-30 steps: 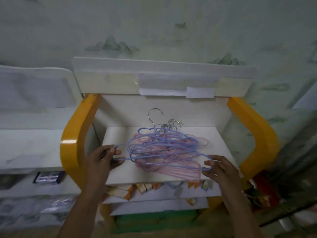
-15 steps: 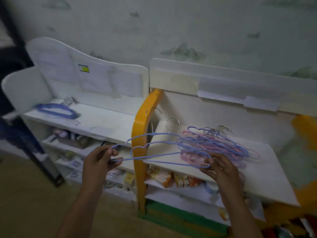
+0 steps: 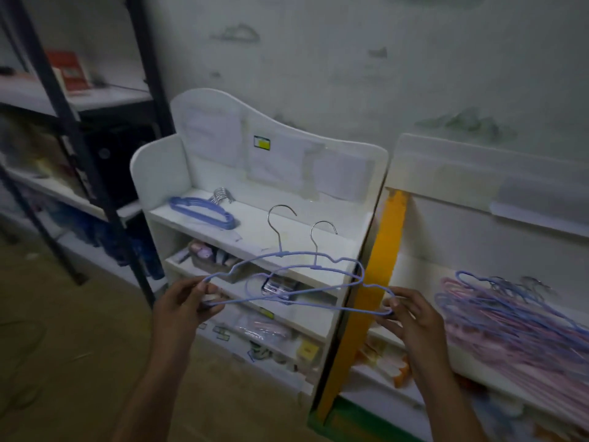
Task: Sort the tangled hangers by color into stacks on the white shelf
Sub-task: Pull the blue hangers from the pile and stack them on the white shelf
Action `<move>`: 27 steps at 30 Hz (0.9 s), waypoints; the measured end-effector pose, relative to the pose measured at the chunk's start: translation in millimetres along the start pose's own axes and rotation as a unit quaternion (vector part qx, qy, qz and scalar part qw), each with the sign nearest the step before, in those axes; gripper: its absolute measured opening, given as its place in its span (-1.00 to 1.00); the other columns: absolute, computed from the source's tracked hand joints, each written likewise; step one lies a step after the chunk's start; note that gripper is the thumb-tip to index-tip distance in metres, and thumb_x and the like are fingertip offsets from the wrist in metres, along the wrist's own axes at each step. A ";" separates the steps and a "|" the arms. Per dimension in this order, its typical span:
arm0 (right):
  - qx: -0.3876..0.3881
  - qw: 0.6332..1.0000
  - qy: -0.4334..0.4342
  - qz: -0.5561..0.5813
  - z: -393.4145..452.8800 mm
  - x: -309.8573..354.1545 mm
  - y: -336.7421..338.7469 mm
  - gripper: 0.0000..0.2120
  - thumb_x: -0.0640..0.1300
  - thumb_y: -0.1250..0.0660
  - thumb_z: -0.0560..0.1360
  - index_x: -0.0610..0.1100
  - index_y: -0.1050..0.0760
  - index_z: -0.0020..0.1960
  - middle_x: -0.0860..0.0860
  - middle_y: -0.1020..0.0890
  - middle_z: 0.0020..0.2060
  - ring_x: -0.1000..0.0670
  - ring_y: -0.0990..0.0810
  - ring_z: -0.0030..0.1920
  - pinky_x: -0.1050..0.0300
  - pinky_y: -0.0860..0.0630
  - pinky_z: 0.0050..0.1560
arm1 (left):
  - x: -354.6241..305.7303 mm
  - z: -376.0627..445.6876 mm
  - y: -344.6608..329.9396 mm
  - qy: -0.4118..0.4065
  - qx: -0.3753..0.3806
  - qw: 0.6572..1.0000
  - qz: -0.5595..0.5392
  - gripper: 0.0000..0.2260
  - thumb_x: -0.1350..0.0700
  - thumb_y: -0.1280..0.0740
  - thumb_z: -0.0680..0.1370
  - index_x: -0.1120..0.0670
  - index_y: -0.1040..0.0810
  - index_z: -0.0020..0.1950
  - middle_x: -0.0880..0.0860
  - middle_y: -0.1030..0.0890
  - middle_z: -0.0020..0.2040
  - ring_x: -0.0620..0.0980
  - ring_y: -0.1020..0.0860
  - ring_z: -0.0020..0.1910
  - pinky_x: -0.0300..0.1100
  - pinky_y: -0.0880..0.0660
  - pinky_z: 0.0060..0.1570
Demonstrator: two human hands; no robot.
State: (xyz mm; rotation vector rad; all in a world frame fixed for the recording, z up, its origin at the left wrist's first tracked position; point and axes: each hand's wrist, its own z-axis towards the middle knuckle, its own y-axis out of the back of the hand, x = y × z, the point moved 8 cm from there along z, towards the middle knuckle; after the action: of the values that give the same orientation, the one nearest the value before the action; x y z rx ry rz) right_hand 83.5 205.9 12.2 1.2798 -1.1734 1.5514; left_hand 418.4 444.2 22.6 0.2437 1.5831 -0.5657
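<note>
Clearly, the person holds two blue hangers [image 3: 296, 282] in the air, in front of the white shelf [image 3: 318, 240]. The left hand [image 3: 185, 306] pinches the left end of the hangers between thumb and fingers. The right hand [image 3: 411, 317] grips the right end, with the fingers curled around the thin wire. The two hangers lie nearly flat and overlap each other, and their two silver hooks [image 3: 280, 224] stand up, one just beside the other.

On the top board of the white shelf, at its left side near the back, lies a neat stack of blue hangers [image 3: 204, 212]. The metal hooks of this stack point toward the back panel. This stack is well apart from the two hangers in the hands. The lower boards of the white shelf hold small boxes and packets, which are too dim to tell exactly.

To the right stands a second shelf with an orange side panel [image 3: 376, 282]. On its top board rests the tangled pile [image 3: 510, 311] of blue and pink hangers, near the right hand but not touching it. To the left of the white shelf is a dark metal rack [image 3: 79, 148], with a red box [image 3: 68, 74] on its upper board. The floor is brown.
</note>
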 end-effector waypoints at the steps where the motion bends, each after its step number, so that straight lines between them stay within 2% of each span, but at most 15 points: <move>1: -0.002 1.000 0.002 -0.004 1.0 -3.1 -14.2 -0.82 -0.16 -0.40 0.45 -0.23 -0.57 0.00 -0.24 -0.61 -0.16 -0.02 -0.68 -0.25 0.08 -0.66 -0.21 | -1.9 9.4 11.7 -0.001 -0.003 1.000 0.001 -0.90 0.24 -0.28 0.61 0.18 -0.60 -0.02 0.18 -0.66 -0.16 0.14 -0.67 -0.19 -0.19 -0.64 -0.25; 3: 0.005 1.000 0.013 -0.010 1.0 -8.4 -43.2 -0.92 -0.28 -0.32 0.54 -0.22 -0.57 0.01 -0.25 -0.61 -0.13 -0.02 -0.68 -0.22 0.05 -0.67 -0.16 | -6.2 26.8 33.1 -0.003 -0.005 1.000 0.007 -0.88 0.24 -0.27 0.61 0.23 -0.59 0.03 0.19 -0.65 -0.15 0.13 -0.68 -0.19 -0.18 -0.64 -0.25; 4: 0.010 1.000 0.015 -0.016 0.9 -12.1 -57.9 -0.89 -0.31 -0.28 0.57 -0.23 -0.57 0.03 -0.26 -0.61 -0.11 -0.04 -0.68 -0.19 0.03 -0.68 -0.14 | -7.6 35.4 44.1 -0.004 -0.006 1.000 0.011 -0.88 0.24 -0.27 0.61 0.25 -0.58 0.04 0.17 -0.66 -0.16 0.11 -0.68 -0.22 -0.19 -0.64 -0.26; 10: 0.023 0.999 -0.026 -0.021 2.4 -27.2 -139.9 -0.88 -0.31 -0.28 0.58 -0.23 -0.55 0.08 -0.25 -0.63 -0.06 -0.19 -0.69 -0.09 0.15 -0.66 -0.19 | -13.1 79.1 113.2 0.000 -0.050 0.998 0.032 -0.87 0.23 -0.28 0.61 0.22 -0.59 0.08 0.19 -0.66 -0.13 0.01 -0.68 -0.26 -0.06 -0.65 -0.22; 14: 0.040 0.998 -0.026 -0.032 16.7 -32.6 -184.1 -0.87 -0.31 -0.28 0.58 -0.19 -0.57 0.07 -0.24 -0.64 -0.06 -0.17 -0.71 -0.12 0.18 -0.64 -0.18 | -17.9 103.1 138.6 -0.003 -0.074 0.997 0.023 -0.87 0.26 -0.25 0.61 0.28 -0.56 0.07 0.24 -0.62 -0.11 0.00 -0.66 -0.29 -0.23 -0.62 -0.31; 18: 0.059 0.997 -0.020 -0.042 43.9 -40.1 -226.9 -0.87 -0.33 -0.27 0.57 -0.21 -0.57 0.06 -0.24 -0.64 -0.09 -0.12 -0.71 -0.18 0.20 -0.63 -0.21 | -14.3 127.5 156.9 0.001 -0.093 0.995 0.039 -0.85 0.22 -0.24 0.62 0.20 -0.58 0.10 0.19 -0.62 -0.09 -0.06 -0.66 -0.30 -0.21 -0.65 -0.26; 21: 0.073 0.996 -0.027 -0.035 66.3 -54.1 -259.3 -0.87 -0.33 -0.28 0.57 -0.21 -0.57 0.05 -0.24 -0.64 -0.09 -0.18 -0.70 -0.15 0.10 -0.66 -0.15 | -13.2 151.0 169.2 0.005 -0.113 0.993 0.043 -0.86 0.22 -0.24 0.62 0.16 -0.59 0.09 0.17 -0.64 -0.08 -0.03 -0.66 -0.26 -0.21 -0.64 -0.26; 24: 0.092 0.995 -0.028 -0.034 91.5 -66.9 -289.9 -0.87 -0.32 -0.28 0.57 -0.22 -0.57 0.05 -0.24 -0.65 -0.10 -0.22 -0.70 -0.13 -0.03 -0.66 -0.03 | -16.3 179.5 175.1 -0.001 -0.125 0.991 0.039 -0.85 0.24 -0.23 0.63 0.20 -0.57 0.10 0.20 -0.63 -0.08 -0.07 -0.66 -0.30 -0.24 -0.63 -0.29; 27: 0.103 0.994 -0.032 -0.007 124.7 -69.4 -320.7 -0.88 -0.34 -0.27 0.57 -0.26 -0.56 0.05 -0.31 -0.60 -0.08 -0.22 -0.70 -0.16 0.00 -0.67 -0.08 | -26.6 215.4 172.4 -0.010 -0.132 0.990 0.049 -0.84 0.24 -0.22 0.63 0.23 -0.56 0.13 0.21 -0.62 -0.07 -0.08 -0.65 -0.33 -0.26 -0.62 -0.30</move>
State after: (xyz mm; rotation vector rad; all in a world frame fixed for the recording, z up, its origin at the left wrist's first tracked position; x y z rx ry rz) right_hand 432.3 167.2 5.3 1.4792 -1.0627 1.6657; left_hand 691.6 489.9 12.3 0.1160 1.5973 -0.2773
